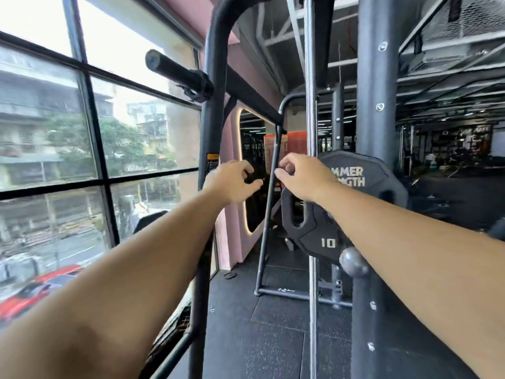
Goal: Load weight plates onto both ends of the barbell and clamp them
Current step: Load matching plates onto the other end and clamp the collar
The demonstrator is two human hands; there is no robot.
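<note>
Barbell [175, 69]: 1 end in view, upper L, sleeve bare, meets curved rack tube [216, 77]; dark collar piece [200, 87] at its inner end, too blurred to id.
Plate [382, 192]: 1, black, marked "10", stored on R rack upright [375, 105], above round grey peg end [354, 265].
L hand [235, 181]: mid-air near curved rack tube, fingers half-curled, loose, grasping nothing.
R hand [300, 176]: in front of Plate's upper-L edge, fingers half-curled, grasping nothing; contact w/ Plate: can't tell.
Count: 2 hands, 1 plate, 1 bar end, 1 peg end.
Surround: window [54, 132] on L, dark rubber floor [273, 337] below.
</note>
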